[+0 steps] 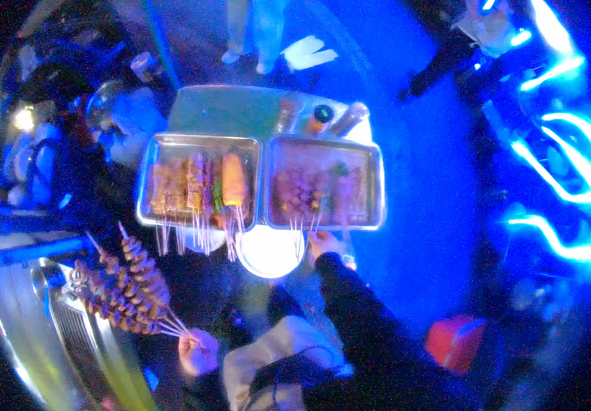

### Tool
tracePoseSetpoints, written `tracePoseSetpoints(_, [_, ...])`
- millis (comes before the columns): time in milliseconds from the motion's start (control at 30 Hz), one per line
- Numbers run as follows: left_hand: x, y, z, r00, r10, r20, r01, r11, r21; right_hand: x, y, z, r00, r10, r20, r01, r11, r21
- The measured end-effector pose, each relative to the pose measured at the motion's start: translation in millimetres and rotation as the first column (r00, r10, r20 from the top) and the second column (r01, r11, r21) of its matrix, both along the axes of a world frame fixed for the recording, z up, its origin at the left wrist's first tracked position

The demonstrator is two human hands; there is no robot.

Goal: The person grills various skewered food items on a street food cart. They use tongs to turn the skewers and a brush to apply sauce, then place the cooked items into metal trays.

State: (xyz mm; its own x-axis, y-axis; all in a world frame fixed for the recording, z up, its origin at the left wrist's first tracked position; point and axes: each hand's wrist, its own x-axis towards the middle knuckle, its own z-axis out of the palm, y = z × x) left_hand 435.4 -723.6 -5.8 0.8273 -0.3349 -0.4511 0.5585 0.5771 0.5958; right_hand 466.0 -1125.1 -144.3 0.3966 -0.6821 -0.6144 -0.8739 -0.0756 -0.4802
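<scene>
My left hand [199,351] is closed on the stick ends of several food skewers [131,287], spread out to the upper left beside a metal grill. My right hand [324,243] is at the front edge of the right metal tray [382,190], its fingers by the thin sticks of skewers [301,190] lying there; blur hides whether it grips one. In the left metal tray [146,149] lie more skewers, among them an orange one [233,180], with their sticks jutting over the front edge. Below the trays sits a bright round white object [271,251].
Bottles [320,118] stand behind the right tray on the tabletop [223,108]. A metal grill [74,329] is at lower left. A person's legs [257,31] show beyond the table. Other people are at left and upper right. A red container [454,343] is at lower right.
</scene>
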Motion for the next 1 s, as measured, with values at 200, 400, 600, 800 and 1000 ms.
tracePoseSetpoints(200, [23, -34, 0, 0.994, 0.030, -0.103, -0.039, 0.996, -0.086, -27, -59, -14, 0.681, -0.569, 0.460, 0.423, 0.819, 0.387])
tracePoseSetpoints(400, [34, -32, -19, 0.996, -0.011, -0.083, 0.001, 0.992, -0.126, -40, -107, 5, 0.982, 0.172, 0.079, -0.136, 0.932, -0.337])
tracePoseSetpoints(600, [35, -28, -23, 0.978, 0.098, -0.185, -0.110, 0.992, -0.057, -5, -52, 12, 0.932, -0.155, 0.328, 0.125, 0.986, 0.110])
tracePoseSetpoints(800, [35, -35, -41, 0.975, 0.022, -0.222, -0.017, 1.000, 0.024, -64, -119, -22, 0.766, -0.351, 0.538, 0.242, 0.933, 0.265])
tracePoseSetpoints(1000, [36, -57, -44, 0.955, 0.002, -0.297, -0.015, 0.999, -0.043, -68, -138, 70, 0.684, -0.368, 0.630, 0.279, 0.930, 0.241])
